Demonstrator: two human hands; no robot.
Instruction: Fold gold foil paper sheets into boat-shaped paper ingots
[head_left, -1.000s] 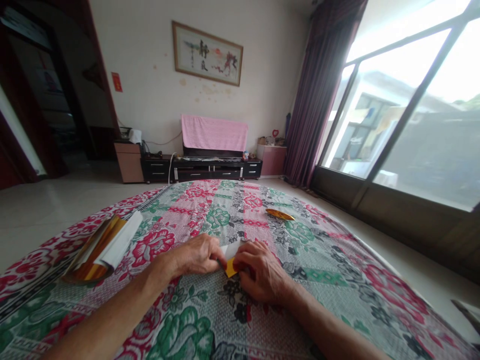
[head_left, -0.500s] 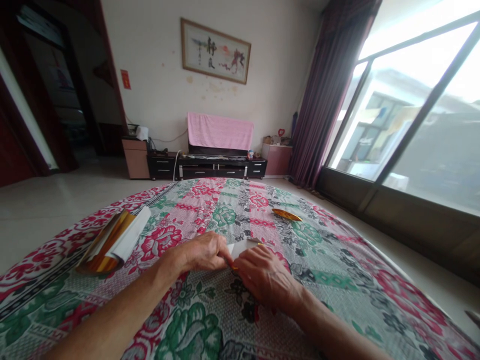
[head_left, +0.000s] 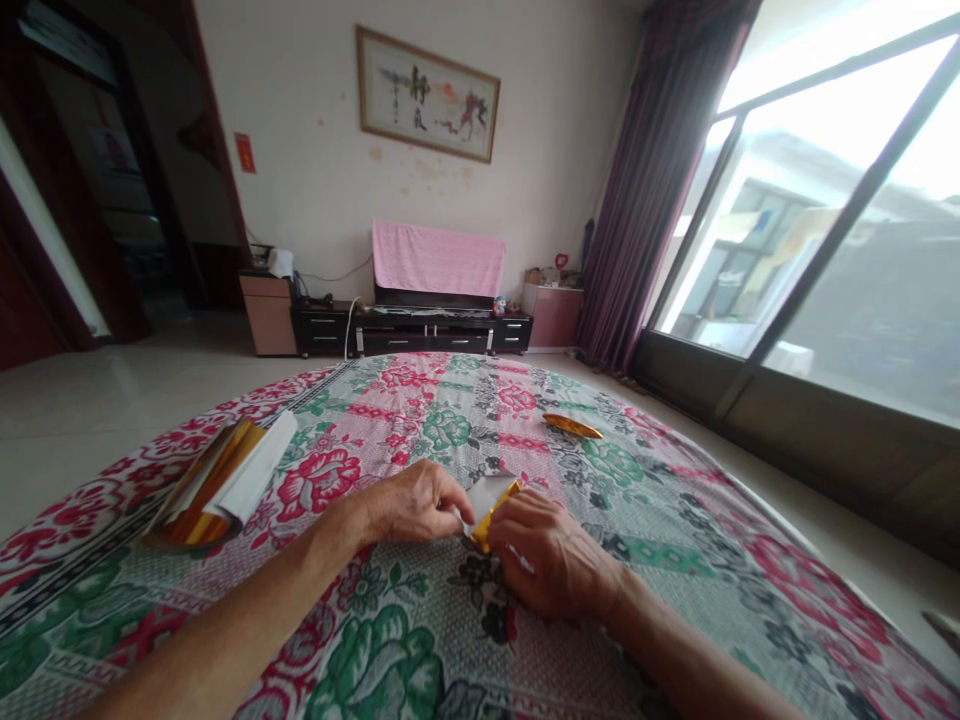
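Between my hands lies a sheet of gold foil paper (head_left: 489, 494), white side up, with a gold strip folded over along its right edge. My right hand (head_left: 544, 548) is closed on that gold edge, fingers curled under. On the sheet's left side, my left hand (head_left: 421, 503) pinches the near corner between thumb and forefinger. Further off to the right, a folded gold paper boat shape (head_left: 572, 427) rests on the cloth. At the left sits a loosely curled stack of gold and white paper sheets (head_left: 221, 490).
A floral tablecloth (head_left: 390, 660) covers the round table under my hands. Beyond it stands a low black TV cabinet (head_left: 427, 335) with a pink cloth (head_left: 439, 262) draped over what stands on it. A large window (head_left: 825, 220) and a purple curtain (head_left: 626, 220) are on the right.
The gold folded edge of the sheet now shows between my hands. My right hand has shifted slightly right and down, and the gap between my hands has widened.
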